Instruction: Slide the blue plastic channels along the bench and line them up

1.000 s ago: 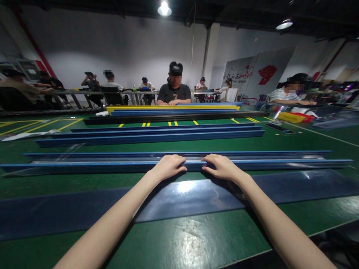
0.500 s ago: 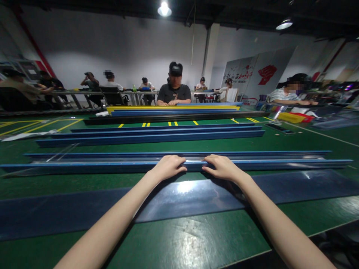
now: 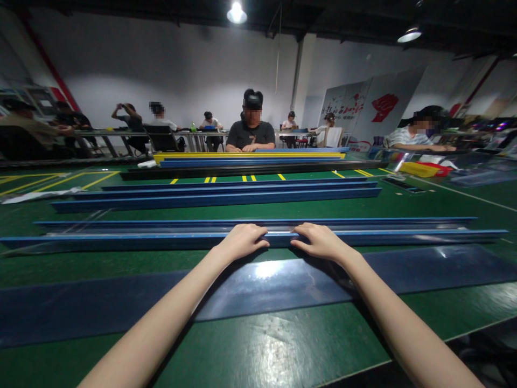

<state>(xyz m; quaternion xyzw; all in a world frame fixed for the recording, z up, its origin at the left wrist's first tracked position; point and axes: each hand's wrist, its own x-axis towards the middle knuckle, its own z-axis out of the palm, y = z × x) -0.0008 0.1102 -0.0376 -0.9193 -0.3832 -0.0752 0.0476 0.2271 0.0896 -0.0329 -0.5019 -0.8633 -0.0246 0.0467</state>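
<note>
A long blue channel strip (image 3: 141, 243) with raised edges lies crosswise on the green table (image 3: 250, 350). Near its middle, my left hand (image 3: 243, 240) is closed over the near wall, fingers over the top edge and thumb on the side facing me. My right hand (image 3: 318, 240) grips that same wall a short gap to the right, in a mirrored pose. The fingertips of both hands are partly hidden behind the edge. Under my forearms lies a flat, glossy, bluish clear plastic strip (image 3: 100, 302).
Beyond are another blue channel strip (image 3: 226, 198), a black strip (image 3: 258, 171) and a yellow strip (image 3: 250, 156). A phone (image 3: 404, 185) and a yellow-and-red tray (image 3: 422, 170) sit at right. Across the table sits a person (image 3: 251, 134); several others are around the room.
Both my hands stay in the same grip on the blue channel strip, which shows no clear shift. In the background at left, a person has raised their arms towards their head.
</note>
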